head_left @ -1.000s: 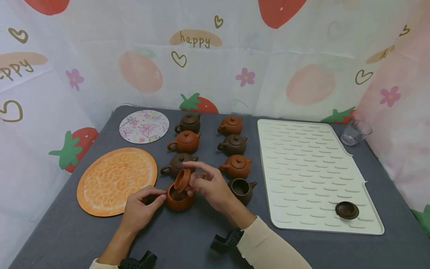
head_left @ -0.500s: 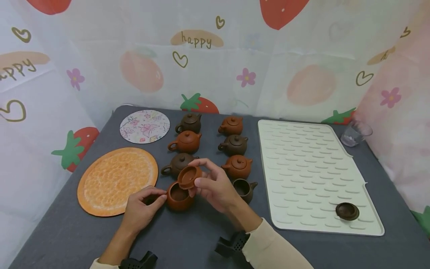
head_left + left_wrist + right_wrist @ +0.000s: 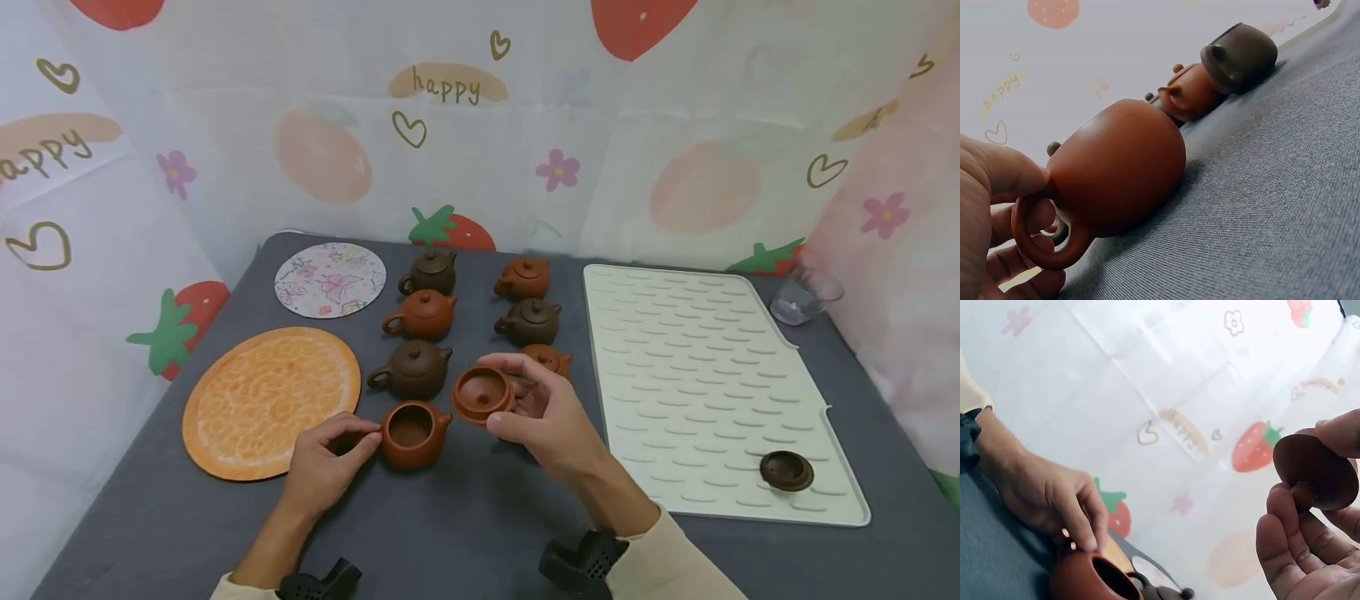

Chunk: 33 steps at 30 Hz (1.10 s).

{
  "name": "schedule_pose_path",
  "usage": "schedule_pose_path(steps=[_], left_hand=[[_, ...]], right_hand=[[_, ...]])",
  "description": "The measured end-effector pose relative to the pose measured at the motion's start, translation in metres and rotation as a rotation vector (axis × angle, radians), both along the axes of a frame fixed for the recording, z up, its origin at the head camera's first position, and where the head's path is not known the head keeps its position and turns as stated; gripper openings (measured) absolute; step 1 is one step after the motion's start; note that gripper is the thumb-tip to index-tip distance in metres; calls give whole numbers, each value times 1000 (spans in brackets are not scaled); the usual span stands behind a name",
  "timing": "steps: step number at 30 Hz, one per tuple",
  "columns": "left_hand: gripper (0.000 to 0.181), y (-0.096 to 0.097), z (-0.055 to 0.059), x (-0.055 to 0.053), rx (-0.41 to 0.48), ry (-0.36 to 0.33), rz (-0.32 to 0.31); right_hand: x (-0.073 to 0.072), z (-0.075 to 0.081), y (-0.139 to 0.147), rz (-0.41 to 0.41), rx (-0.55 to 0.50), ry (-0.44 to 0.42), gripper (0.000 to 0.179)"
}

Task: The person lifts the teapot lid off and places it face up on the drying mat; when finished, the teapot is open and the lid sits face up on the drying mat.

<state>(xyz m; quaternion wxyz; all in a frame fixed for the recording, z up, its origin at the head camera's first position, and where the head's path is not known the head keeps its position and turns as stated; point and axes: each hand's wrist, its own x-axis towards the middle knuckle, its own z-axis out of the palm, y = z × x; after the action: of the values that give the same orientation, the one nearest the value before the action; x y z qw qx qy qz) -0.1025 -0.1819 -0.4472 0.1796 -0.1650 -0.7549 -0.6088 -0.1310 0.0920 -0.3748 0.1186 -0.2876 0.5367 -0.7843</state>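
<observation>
A reddish-brown clay teapot [image 3: 414, 448] stands uncovered on the dark cloth, its inside showing. My left hand [image 3: 324, 467] pinches its looped handle [image 3: 1054, 253] between thumb and fingers. Up off the table, my right hand [image 3: 551, 417] holds the matching teapot lid [image 3: 482, 393], underside toward the head camera. In the right wrist view the lid's knob [image 3: 1304, 495] sits against the fingers. Behind the hand, a dark brown uncovered teapot [image 3: 1247, 56] is hidden in the head view but shows in the left wrist view. Its likely match, a dark lid [image 3: 786, 471], lies upturned on the white mat.
Two rows of lidded brown and reddish teapots [image 3: 416, 368] stand behind the hands. A ribbed white drying mat [image 3: 675, 375] lies to the right, with a clear cup [image 3: 802, 296] beyond it. Left are an orange round mat [image 3: 273, 404] and a floral round mat [image 3: 330, 281].
My right hand has carried the lid away from the teapot's mouth to the right, turning its underside toward the head camera. My left hand stays at the handle.
</observation>
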Motion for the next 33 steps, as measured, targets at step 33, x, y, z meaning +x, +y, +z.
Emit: schedule_pose_path(steps=[33], left_hand=[[15,4,0,1,-5,-12,31]], right_hand=[[36,-6,134,-417,370,205,60]])
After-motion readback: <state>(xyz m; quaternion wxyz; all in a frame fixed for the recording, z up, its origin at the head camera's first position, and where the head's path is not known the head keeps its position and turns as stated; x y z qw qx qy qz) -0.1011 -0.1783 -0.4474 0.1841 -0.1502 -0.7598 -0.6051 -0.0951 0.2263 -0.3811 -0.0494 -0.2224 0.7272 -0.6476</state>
